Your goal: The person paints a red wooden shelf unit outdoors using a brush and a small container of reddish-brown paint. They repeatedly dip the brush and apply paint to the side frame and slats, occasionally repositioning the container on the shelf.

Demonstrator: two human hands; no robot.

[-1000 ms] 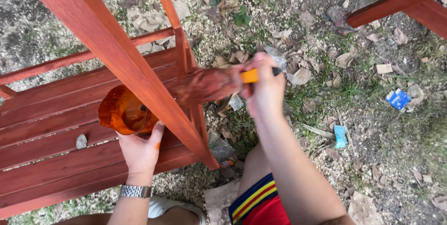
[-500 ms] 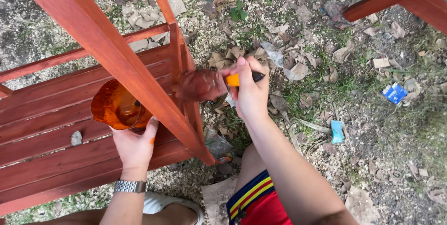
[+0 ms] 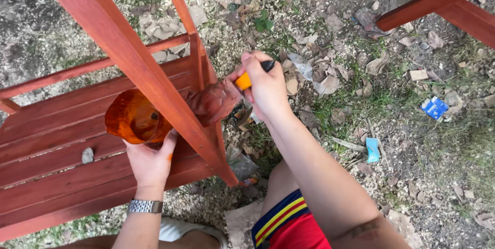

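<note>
Ground [image 3: 361, 48]: dirt, dry leaves, sparse grass | red wooden bench [image 3: 62, 140] on its side | left hand [image 3: 150, 161] cups orange-stained cut bottle [image 3: 131, 117] from below, likely to keep stain close by | right hand [image 3: 268, 86] clenched on brush [image 3: 227, 97], stained bristles pressed to the bench post, orange handle gripped close for control

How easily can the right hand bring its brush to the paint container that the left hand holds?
Probably not directly: the slanted red wooden beam crosses between the right hand with its brush and the container held by the left hand.
</note>
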